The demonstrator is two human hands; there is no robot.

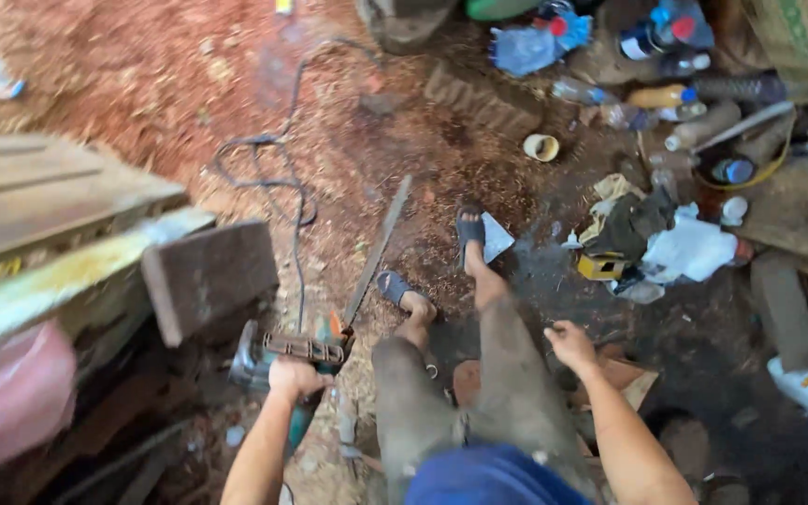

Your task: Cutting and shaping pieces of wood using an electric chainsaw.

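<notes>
My left hand (295,376) grips the top handle of a teal power tool (282,360) that sits low by the sawdust floor, its black cord (278,178) snaking away up the ground. A thick brown wood block (208,276) rests just above the tool, leaning on stacked boards (39,201). My right hand (570,344) hovers empty above the ground beside my right knee, fingers loosely spread. My legs and sandalled feet (469,229) stretch forward between the hands. A long thin wood strip (378,248) lies by my left foot.
Several plastic bottles (666,98) and rags (638,224) lie in a heap at the upper right. A roll of tape (541,147) lies on the dirt. A pink bag (7,402) sits at the lower left. Red sawdust covers the ground at the top.
</notes>
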